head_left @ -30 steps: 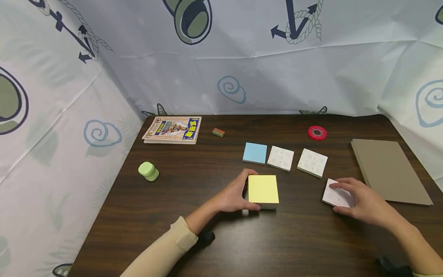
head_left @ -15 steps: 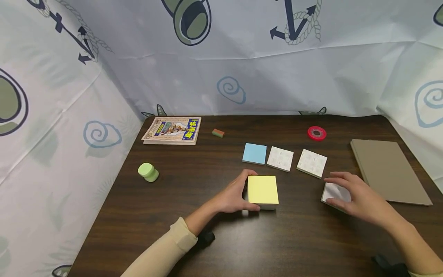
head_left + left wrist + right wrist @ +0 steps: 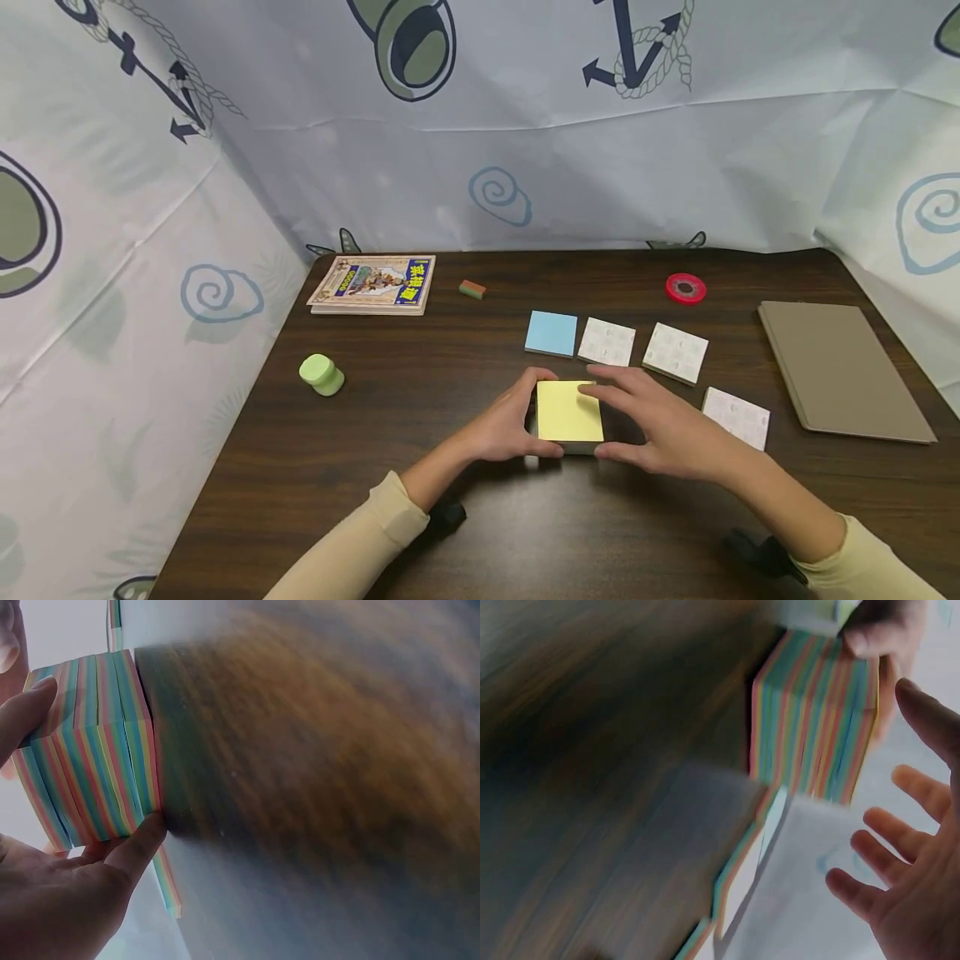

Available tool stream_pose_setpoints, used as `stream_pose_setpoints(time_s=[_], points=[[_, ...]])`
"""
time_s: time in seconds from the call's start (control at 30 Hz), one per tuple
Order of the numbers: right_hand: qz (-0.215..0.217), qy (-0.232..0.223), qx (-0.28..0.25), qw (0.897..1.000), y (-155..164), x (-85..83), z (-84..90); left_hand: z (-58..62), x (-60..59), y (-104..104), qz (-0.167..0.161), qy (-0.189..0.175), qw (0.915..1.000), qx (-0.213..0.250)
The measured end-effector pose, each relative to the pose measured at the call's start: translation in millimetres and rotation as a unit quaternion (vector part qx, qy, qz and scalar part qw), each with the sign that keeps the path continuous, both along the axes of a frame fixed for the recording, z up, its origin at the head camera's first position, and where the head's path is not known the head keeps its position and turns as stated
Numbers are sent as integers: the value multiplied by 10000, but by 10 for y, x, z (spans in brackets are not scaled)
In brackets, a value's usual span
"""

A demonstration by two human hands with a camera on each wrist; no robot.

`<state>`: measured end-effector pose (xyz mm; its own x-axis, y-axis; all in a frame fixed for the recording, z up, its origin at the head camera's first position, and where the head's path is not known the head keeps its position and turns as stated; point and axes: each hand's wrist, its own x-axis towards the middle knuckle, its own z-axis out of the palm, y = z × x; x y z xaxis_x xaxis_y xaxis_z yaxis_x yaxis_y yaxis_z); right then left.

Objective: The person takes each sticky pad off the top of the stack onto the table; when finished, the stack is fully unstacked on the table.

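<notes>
a: since the earlier frame the right hand has left the white pad near the table's right side and crossed to the yellow-topped note block; the left hand has not shifted.

b: finger state, right hand?

a: fingers spread and nearly straight over the block's right part, thumb low by its near right corner. the right wrist view shows the fingers open with a gap to the block's striped side — no grip visible.

b: left hand?

a: fingers curled round the block's left side, thumb on the near edge. the left wrist view shows a fingertip against the base of the rainbow-striped stack — it holds the block.

b: block location?

a: flat on the dark wooden table, near the middle, just in front of a row of three pads: blue pad, then two white ones.

b: further out?

a: tan folder at right, red tape roll behind, small eraser, comic book at rear left, green cylinder at left.
</notes>
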<state>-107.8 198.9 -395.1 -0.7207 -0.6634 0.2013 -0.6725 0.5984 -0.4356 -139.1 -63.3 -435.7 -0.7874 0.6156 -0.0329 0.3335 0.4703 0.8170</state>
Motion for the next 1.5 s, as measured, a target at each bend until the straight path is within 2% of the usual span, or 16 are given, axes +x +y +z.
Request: stream_pose_setpoints(time_s=[0.13,0.27,0.67,0.87,1.1,1.27,1.5], points=[[282,-33,19,9996,-178,-58,-27,-4,-8,1,-46,47,10000,-25],[370,-119,21,9992,-260,-103,-67,-3,-16,7,-69,48,9999,-55],[275,-148,-42,9995,-272,-138,-96,0,-16,20,-40,-29,9999,-154],[-189,-298,44,9994,-107,-101,-32,-6,-5,29,32,-77,9998,-172],[-830,-293,42,9961,305,-85,-15,6,-2,31,80,-28,9999,-79],[-996,-4,37,9950,543,-91,-113,18,0,20,69,-9,10000,-35],[-857,-185,161,9960,627,-88,-356,23,13,17,98,20,9999,-28]])
